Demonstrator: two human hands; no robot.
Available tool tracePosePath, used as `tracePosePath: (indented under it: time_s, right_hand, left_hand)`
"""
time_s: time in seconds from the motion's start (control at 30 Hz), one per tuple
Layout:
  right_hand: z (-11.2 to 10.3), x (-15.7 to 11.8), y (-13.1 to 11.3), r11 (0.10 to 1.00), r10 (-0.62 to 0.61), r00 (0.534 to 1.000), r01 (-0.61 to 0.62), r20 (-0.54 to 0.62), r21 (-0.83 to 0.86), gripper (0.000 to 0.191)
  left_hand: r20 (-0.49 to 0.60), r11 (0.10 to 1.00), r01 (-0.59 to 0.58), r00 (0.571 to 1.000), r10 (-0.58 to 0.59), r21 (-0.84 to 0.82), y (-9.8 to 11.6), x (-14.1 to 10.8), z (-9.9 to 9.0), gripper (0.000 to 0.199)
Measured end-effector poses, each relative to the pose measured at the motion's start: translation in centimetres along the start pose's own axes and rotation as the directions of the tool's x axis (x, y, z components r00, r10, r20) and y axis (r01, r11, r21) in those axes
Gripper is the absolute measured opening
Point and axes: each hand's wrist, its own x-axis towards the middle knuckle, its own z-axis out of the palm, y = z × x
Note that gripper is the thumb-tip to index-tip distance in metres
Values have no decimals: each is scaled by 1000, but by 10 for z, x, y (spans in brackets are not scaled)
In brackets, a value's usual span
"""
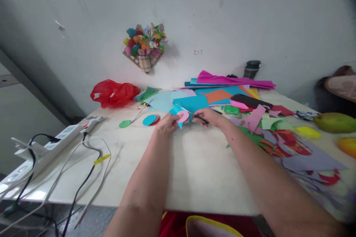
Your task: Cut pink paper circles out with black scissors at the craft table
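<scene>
My left hand [167, 122] pinches a pink paper circle [183, 116] laid against a sheet of blue paper [191, 103]. A narrow blue tip hangs below the circle. In my right hand [210, 117] is a pair of scissors [200, 119] with dark handles, its blades lying along the blue paper close to the circle's upper edge. How far the blades are parted is too small to tell. To the left lies a small pile of cut circles [150, 120], a blue one on top. Beside it a green circle [125, 123] touches a thin stick.
Paper scraps [283, 140] cover the table's right side near two mango-like fruits [335, 122]. A black phone-like slab [251, 101] and coloured sheets lie behind. A red plastic bag [114, 93] sits back left. A power strip [59, 140] with cables occupies the left edge.
</scene>
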Motion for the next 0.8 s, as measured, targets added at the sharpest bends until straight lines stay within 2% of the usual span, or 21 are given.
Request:
tracePosePath:
  time_s: [0.2, 0.5, 0.63, 0.8]
  right_hand:
    - [3, -3, -5, 1000, 28, 1000, -28, 11, -6, 31]
    - [6, 2, 0, 1000, 1, 1000, -1, -17, 21, 27]
    - [6, -4, -9, 992, 16, 999, -11, -32, 123, 29]
    - [2, -16, -23, 975, 0, 998, 15, -64, 224, 35]
  left_hand:
    - [15, 1000, 19, 1000, -19, 13, -3, 0, -1, 30]
    - [50, 998, 42, 998, -45, 49, -4, -2, -3, 33]
    - [45, 996, 34, 998, -38, 80, -3, -3, -6, 32]
    - [42, 996, -42, 998, 39, 72, -5, 0, -9, 28]
